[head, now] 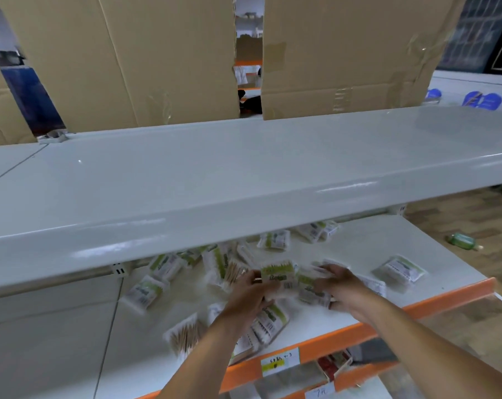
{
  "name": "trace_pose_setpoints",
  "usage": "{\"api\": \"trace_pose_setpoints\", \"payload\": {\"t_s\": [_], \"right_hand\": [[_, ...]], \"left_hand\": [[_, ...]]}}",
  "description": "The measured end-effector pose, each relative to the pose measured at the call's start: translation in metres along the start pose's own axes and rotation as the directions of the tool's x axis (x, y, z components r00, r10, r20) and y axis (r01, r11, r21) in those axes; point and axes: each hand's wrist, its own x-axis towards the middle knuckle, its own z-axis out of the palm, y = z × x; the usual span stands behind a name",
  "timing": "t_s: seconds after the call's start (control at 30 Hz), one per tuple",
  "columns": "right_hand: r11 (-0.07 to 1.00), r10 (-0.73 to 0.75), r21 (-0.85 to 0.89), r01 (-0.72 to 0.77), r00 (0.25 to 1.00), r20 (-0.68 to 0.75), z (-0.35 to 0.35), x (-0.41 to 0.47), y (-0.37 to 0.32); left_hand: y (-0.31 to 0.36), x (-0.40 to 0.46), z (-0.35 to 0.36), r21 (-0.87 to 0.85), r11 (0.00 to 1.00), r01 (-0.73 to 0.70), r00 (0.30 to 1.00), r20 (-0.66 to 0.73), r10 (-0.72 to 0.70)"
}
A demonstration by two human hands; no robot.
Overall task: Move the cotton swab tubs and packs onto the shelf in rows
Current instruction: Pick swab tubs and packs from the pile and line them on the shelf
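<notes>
Cotton swab packs (275, 239) lie scattered on the lower white shelf (370, 249) — green-and-white labelled, some showing wooden sticks. Both hands meet over the middle of the pile: the left hand (251, 295) has its grip curled round one pack (278, 276), and the right hand (340, 286) has fingers bent over a neighbouring pack (311, 286), though blur hides how firmly. An orange rail (434, 305) edges this shelf. Above it runs a bare grey shelf (244, 174) — cardboard boxes (344, 53) stand behind.
</notes>
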Motion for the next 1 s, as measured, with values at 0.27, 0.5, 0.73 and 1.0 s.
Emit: {"api": "trace_pose_setpoints", "payload": {"t_s": [0.27,0.5,0.73,1.0], "right_hand": [[0.997,-0.078,0.025,0.076,0.995,0.069,-0.01,0.01,-0.032],[0.986,-0.153,0.104,0.133,0.965,0.214,0.012,0.016,-0.049],[0.977,-0.212,0.109,0.185,0.91,0.355,0.062,0.012,-0.057],[0.967,-0.235,0.034,0.253,0.83,0.506,0.131,0.0,-0.065]], "left_hand": [[0.025,-0.013,0.001,0.087,0.995,-0.052,0.984,-0.167,0.066],[0.047,-0.039,-0.023,0.156,0.981,-0.112,0.93,-0.331,0.159],[0.039,-0.075,-0.057,0.132,0.99,-0.058,0.844,-0.522,0.119],[0.031,-0.135,-0.089,0.107,0.991,-0.077,0.732,-0.669,0.129]]}}
